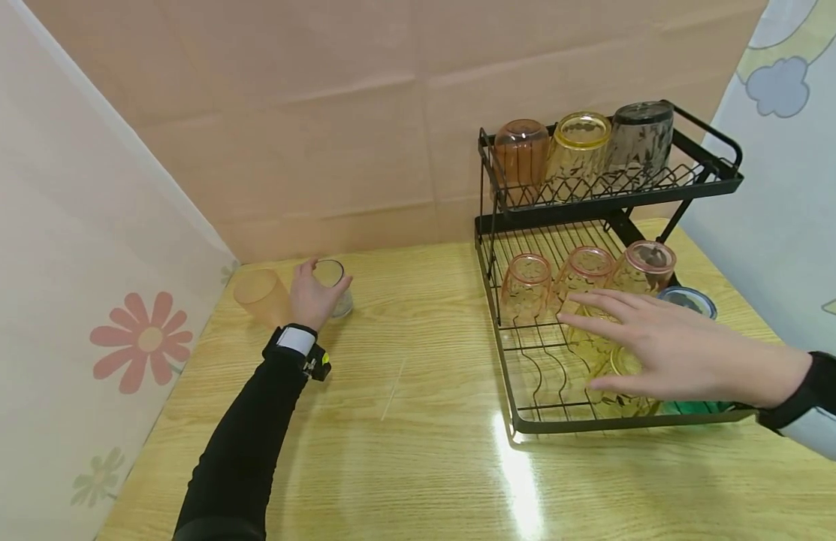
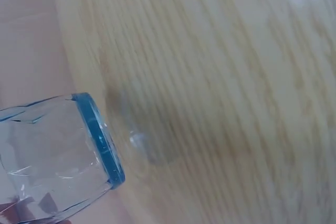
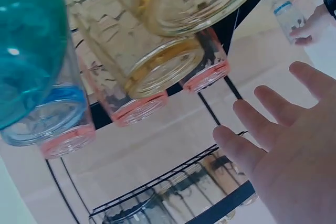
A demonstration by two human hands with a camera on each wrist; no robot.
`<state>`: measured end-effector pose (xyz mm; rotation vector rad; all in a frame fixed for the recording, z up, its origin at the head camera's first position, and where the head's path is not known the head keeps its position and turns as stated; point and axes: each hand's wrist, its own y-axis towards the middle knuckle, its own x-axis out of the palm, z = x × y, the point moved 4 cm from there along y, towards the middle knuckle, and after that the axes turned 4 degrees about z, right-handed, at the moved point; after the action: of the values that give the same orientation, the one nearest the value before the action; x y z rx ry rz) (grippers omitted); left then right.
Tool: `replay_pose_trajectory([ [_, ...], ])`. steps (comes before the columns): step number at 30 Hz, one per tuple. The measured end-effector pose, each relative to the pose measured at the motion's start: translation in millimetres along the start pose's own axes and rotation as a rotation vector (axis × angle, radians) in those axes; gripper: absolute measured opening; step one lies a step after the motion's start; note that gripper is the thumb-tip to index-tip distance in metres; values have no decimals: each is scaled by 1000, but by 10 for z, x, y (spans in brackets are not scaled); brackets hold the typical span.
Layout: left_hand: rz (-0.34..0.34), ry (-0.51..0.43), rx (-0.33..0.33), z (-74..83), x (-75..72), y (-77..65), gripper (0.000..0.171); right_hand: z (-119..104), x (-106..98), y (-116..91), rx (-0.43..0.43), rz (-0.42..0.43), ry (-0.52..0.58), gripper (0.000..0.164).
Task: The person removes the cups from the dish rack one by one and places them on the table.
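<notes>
Toward the table's far left, my left hand [image 1: 312, 297] grips a clear drinking glass [image 1: 344, 303] with thumb and fingers about its upper part. The left wrist view shows this glass [image 2: 55, 156] with a blue band at its end, near the wood; whether it touches the table I cannot tell. Just left of that hand is an orange tumbler [image 1: 262, 294], partly covered. My right hand [image 1: 674, 349] hovers with spread fingers over the rack's lower tier, holding nothing. Beneath it are yellow glasses [image 1: 623, 361], partly hidden, and in the right wrist view a teal glass [image 3: 29, 51].
A black two-tier dish rack [image 1: 519, 424] stands on the right of the wooden table [image 1: 404, 466]. Upside-down brown [image 1: 521, 154], yellow [image 1: 580, 150] and grey glasses [image 1: 641, 143] line its upper tier. Pink glasses [image 1: 528, 285] and a blue-rimmed glass [image 1: 688, 299] stand below.
</notes>
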<state>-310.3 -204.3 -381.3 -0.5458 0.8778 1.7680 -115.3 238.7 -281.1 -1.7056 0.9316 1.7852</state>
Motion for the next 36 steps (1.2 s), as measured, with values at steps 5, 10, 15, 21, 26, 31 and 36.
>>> replay_pose_trajectory([
  [5,-20,-12,-44,-83,-8,-20,83,55,-10,-60,2,48,15,82],
  [10,-48,40,-35,-142,-29,-33,84,91,-26,-147,39,105,41,86],
  [15,-77,206,79,-114,-57,-5,86,115,0,-250,59,119,40,88],
  [21,-7,402,232,146,-175,4,95,103,89,-362,43,118,27,90],
  [26,-26,400,272,525,-235,-133,100,76,179,-429,56,131,55,88],
  [31,-70,299,351,875,-199,-343,99,54,250,-489,71,133,51,86],
  [36,-106,252,423,1114,-146,-517,99,39,305,-510,88,144,74,80],
])
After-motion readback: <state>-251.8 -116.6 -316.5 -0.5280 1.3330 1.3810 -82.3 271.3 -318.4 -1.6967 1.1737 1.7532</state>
